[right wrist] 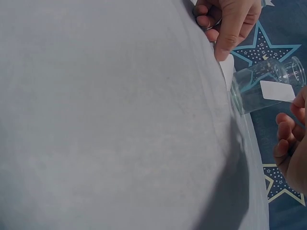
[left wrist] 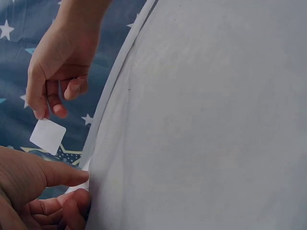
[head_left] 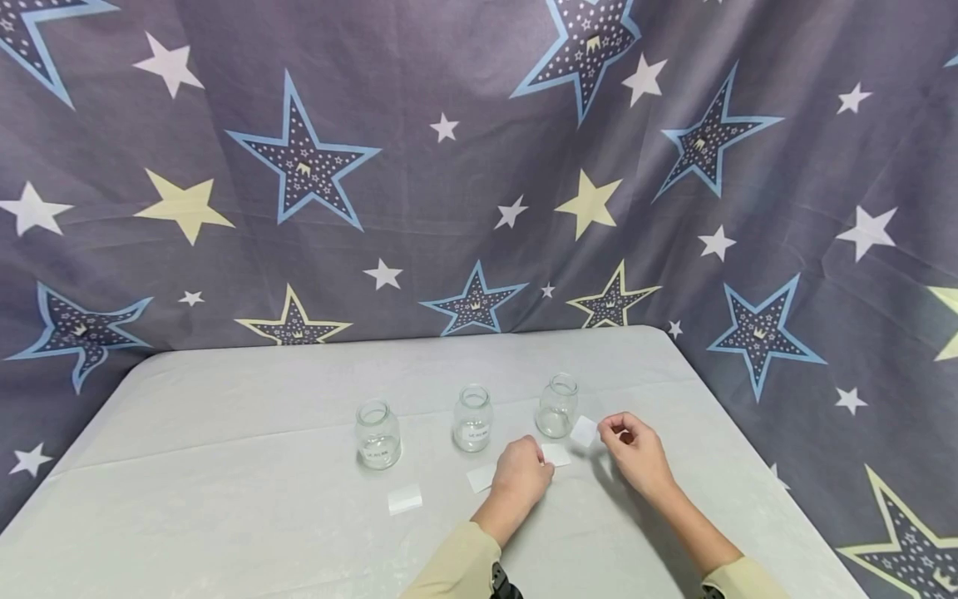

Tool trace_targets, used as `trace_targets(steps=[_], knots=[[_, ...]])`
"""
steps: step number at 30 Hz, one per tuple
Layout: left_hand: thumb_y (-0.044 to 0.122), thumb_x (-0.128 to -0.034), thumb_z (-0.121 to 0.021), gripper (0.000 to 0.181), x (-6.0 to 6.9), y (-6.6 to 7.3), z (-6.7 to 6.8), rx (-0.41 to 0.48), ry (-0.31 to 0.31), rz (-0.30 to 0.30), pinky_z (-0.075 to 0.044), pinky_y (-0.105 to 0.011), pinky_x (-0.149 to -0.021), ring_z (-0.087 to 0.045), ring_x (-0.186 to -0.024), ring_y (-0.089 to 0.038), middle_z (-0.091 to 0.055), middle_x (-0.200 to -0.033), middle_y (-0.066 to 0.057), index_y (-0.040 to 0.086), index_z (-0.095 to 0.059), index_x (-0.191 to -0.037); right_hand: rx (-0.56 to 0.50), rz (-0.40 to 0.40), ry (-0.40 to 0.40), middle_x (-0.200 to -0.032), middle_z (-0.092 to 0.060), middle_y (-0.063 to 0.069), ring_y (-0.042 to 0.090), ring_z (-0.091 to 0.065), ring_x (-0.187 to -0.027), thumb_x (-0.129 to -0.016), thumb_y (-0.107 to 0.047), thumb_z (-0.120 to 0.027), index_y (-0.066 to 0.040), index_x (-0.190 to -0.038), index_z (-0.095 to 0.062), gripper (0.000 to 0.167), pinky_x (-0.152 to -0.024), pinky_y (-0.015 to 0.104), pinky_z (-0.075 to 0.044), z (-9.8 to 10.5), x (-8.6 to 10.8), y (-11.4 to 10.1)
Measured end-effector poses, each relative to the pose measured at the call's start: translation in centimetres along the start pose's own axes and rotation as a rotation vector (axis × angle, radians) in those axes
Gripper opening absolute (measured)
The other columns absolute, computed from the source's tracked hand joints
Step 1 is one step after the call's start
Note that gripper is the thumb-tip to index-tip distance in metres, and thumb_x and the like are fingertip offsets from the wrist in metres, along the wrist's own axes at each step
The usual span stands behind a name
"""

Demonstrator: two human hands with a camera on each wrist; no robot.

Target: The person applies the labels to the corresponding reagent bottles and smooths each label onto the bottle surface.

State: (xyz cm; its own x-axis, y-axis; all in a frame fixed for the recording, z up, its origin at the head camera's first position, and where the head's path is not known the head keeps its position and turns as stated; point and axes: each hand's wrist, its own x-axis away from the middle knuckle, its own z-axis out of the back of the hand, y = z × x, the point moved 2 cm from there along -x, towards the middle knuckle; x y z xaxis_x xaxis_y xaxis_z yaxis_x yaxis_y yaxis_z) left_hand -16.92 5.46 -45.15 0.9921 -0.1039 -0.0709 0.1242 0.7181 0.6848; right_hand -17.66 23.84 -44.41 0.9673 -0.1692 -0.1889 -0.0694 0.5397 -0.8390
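Note:
My right hand (head_left: 636, 456) pinches a small white label (head_left: 585, 431) by its corner, raised above the table beside the right-hand glass jar (head_left: 557, 408). In the right wrist view the label (right wrist: 277, 91) overlaps that jar (right wrist: 249, 96) from the camera's side. My left hand (head_left: 520, 470) rests low at the table, its thumb and finger pinching the edge of a white paper piece (head_left: 556, 455) in front of the same jar. The left wrist view shows the label (left wrist: 48, 136) hanging from the right fingertips, its visible face blank.
Two more open glass jars stand to the left, a middle one (head_left: 473, 420) and a left one (head_left: 377, 437), each bearing a printed label low down. White paper pieces lie before them, one (head_left: 405, 499) at left, another (head_left: 480, 477) partly behind the left hand. A starry curtain (head_left: 419, 191) hangs behind the cloth-covered table (head_left: 224, 516).

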Motion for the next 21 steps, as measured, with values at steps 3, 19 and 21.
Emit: trace_targets(steps=[3,19,21], knots=[[0.012,-0.0754,-0.070,0.015,0.01,0.02,0.02,-0.008,0.011,-0.013,-0.046,-0.030,-0.058,-0.056,-0.062,-0.021,-0.058,-0.066,-0.005,0.005,-0.057,-0.074,0.002,0.000,-0.001,-0.084,-0.062,0.007,0.003,-0.049,-0.060,-0.088,-0.016,-0.062,-0.005,-0.088,-0.065,0.012,-0.057,0.018,-0.039,0.07,0.05,-0.03],[0.014,-0.0792,-0.068,0.015,0.03,0.15,0.71,-0.038,0.035,-0.022,-0.044,-0.030,-0.056,-0.055,-0.060,-0.019,-0.058,-0.065,-0.003,0.009,-0.056,-0.072,0.015,0.020,-0.003,-0.085,-0.062,0.009,0.003,-0.048,-0.060,-0.088,-0.015,-0.062,-0.005,-0.087,-0.066,0.011,-0.058,0.019,-0.039,-0.16,0.01,-0.26],[0.013,-0.0784,-0.068,0.015,0.02,0.14,0.81,-0.034,0.038,-0.022,-0.044,-0.030,-0.056,-0.055,-0.060,-0.019,-0.058,-0.065,-0.003,0.009,-0.056,-0.071,0.018,0.023,-0.005,-0.084,-0.062,0.009,0.003,-0.047,-0.060,-0.088,-0.015,-0.062,-0.005,-0.087,-0.065,0.010,-0.058,0.019,-0.039,-0.24,0.01,-0.24]])
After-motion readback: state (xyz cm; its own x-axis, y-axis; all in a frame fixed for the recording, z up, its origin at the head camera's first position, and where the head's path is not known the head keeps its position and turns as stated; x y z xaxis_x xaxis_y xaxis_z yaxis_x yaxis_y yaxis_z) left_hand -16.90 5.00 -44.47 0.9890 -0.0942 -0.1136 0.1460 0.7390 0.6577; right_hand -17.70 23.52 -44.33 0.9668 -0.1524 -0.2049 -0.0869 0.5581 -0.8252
